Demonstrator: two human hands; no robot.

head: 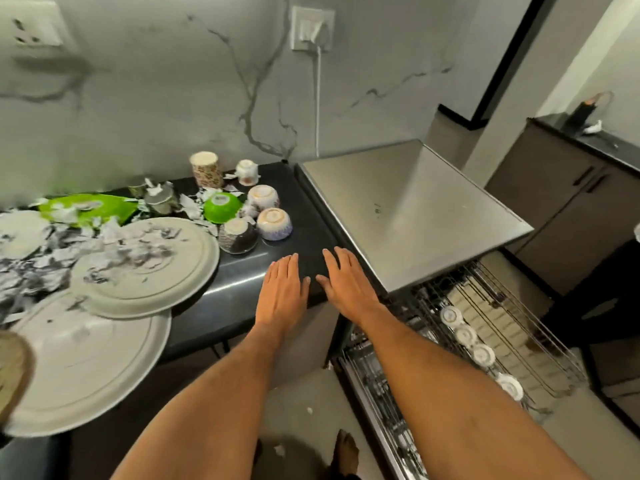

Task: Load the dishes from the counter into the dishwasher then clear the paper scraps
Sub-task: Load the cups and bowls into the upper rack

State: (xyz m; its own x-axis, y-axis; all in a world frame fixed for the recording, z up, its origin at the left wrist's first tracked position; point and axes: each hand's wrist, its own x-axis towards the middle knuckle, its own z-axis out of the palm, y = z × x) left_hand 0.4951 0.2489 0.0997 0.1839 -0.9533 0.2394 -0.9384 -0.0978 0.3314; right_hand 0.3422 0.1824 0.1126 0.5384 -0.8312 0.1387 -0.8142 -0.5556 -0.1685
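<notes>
- Four small white cups (483,355) already sit in the pulled-out wire dishwasher rack (540,320).
- Left on the black counter (242,282): upturned patterned bowls (273,223), round grey plates (145,268), torn paper scraps (34,268).
- Left hand (282,289) and right hand (346,282) rest flat, fingers straight, holding nothing.

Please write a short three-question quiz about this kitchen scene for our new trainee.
1. True or false: both hands, left hand and right hand, lie flat on the counter and hold nothing.
2. What colour is the upturned bowl among the paper scraps? A red, B green, C yellow.
3. Fill in: the small cups in a row sit in the dishwasher's pulled-out ____.

Key: 1 true; 2 B; 3 rack.
</notes>
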